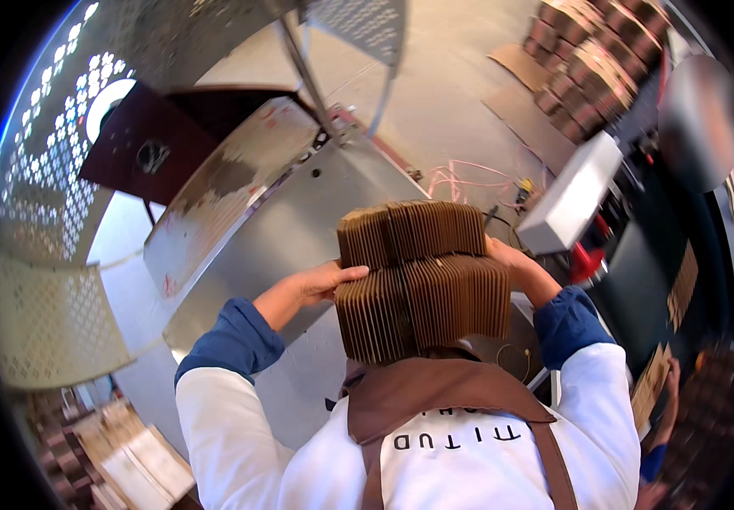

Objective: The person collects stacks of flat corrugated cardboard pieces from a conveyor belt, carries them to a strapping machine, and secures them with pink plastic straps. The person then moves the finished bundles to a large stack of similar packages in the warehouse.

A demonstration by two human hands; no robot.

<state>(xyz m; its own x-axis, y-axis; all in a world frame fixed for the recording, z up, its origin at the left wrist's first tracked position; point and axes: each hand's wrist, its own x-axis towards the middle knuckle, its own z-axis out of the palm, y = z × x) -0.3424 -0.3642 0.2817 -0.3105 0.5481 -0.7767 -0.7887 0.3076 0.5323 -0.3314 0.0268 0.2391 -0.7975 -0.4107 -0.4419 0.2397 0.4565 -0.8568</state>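
Blue-cuffed white sleeves [229, 421], brown apron [439, 393]

Head camera, left fisheye | it looks from the person's head | faces downward and forward, upright | chest [460, 476] and both hands [320, 282] are near | the floor [460, 76] is farther; edges bend

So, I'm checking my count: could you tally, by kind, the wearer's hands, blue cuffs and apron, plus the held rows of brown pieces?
Left hand and right hand: 2
Left blue cuff and right blue cuff: 2
Brown apron: 1
Upper row and lower row: 2
Total: 7
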